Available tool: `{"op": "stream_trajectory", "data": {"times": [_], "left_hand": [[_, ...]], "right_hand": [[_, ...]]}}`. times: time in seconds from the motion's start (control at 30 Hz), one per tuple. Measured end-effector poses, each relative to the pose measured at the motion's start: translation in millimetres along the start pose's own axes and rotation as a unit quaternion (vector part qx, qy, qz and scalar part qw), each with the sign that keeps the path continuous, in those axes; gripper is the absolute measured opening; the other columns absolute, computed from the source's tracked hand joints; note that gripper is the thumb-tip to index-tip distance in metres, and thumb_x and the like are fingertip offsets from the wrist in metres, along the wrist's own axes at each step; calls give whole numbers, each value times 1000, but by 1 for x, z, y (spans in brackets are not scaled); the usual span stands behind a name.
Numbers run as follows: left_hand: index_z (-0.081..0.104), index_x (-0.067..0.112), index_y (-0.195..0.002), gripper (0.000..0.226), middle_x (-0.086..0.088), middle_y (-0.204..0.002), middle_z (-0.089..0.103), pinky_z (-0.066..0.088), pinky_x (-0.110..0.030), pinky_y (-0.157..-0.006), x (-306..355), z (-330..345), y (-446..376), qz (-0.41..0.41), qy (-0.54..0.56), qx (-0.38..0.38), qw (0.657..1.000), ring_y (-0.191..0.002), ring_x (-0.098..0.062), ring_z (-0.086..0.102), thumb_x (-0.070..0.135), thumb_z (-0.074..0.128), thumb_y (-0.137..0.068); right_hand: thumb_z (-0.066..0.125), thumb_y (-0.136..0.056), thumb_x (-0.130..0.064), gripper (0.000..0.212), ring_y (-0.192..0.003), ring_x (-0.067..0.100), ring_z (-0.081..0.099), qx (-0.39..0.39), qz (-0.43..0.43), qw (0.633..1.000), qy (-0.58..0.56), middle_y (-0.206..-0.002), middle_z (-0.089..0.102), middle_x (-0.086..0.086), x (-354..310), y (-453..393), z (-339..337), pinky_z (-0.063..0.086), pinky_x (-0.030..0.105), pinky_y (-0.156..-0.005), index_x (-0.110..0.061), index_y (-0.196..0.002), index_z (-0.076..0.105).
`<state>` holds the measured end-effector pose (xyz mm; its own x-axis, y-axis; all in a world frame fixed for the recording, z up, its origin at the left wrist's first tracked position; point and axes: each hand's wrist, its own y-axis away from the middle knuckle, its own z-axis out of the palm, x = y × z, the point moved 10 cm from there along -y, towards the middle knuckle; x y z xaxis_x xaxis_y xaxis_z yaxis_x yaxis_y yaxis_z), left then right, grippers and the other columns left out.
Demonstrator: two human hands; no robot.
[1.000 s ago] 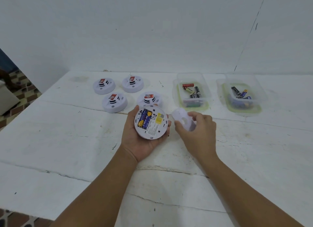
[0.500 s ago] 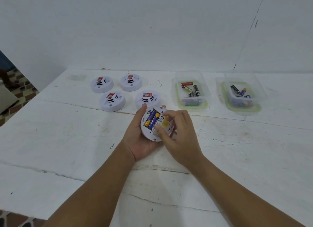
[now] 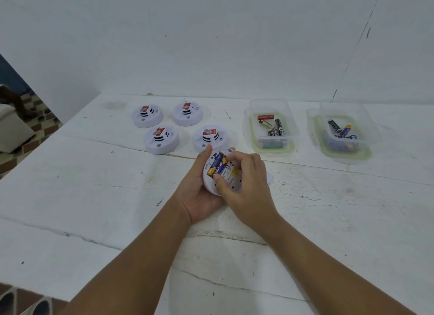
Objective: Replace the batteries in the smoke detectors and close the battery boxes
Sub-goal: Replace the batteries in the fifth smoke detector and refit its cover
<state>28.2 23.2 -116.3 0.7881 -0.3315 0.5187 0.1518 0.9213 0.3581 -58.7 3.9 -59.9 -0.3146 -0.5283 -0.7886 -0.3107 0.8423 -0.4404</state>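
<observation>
My left hand (image 3: 199, 192) cradles a white round smoke detector (image 3: 211, 187) turned back side up, its battery bay uncovered. A blue and yellow battery (image 3: 217, 166) lies in the bay. My right hand (image 3: 244, 185) reaches over the detector, thumb and fingertips pinching that battery at its two ends. The detector's white cover (image 3: 270, 179) lies on the table just right of my right hand, mostly hidden. Several other white detectors, such as one (image 3: 161, 139) at the left, sit face up behind my hands.
Two clear plastic boxes stand at the back right: the nearer box (image 3: 272, 126) holds several red, gold and black batteries, the farther box (image 3: 345, 133) holds black and blue ones. The white table (image 3: 94, 197) ends at the left, with patterned floor beyond.
My right hand put the cover down on the table, moved left onto the detector and closed its fingers on the battery. My left hand kept the detector and tilted it slightly.
</observation>
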Motion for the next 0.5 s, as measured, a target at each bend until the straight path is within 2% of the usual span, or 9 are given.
{"op": "stream_trajectory", "data": {"times": [0.13,0.33,0.5], "left_hand": [[72,12,-124,53,-11,-119,69,48,-42,-108,1,-4,-1,1,-16,9,1000,-110,-26,68,56,61,-96],[76,10,-113,49,-11,-111,72,57,-39,-93,1,-3,0,1,-11,12,1000,-102,-25,71,54,59,-97],[78,10,-114,49,-12,-113,73,59,-38,-94,2,-3,1,6,-1,11,1000,-103,-25,72,52,56,-100]], "right_hand": [[68,-87,-44,46,-110,9,41,-46,37,998,39,-115,41,-12,1,-7,8,45,36,-99,-26,-126,50],[73,-89,-35,46,-109,14,39,-76,60,993,66,-114,39,-7,-5,-11,10,44,37,-97,-23,-124,47],[69,-85,-35,43,-105,15,43,-67,53,995,48,-112,41,-7,-12,-8,10,46,43,-92,-25,-118,43]]}}
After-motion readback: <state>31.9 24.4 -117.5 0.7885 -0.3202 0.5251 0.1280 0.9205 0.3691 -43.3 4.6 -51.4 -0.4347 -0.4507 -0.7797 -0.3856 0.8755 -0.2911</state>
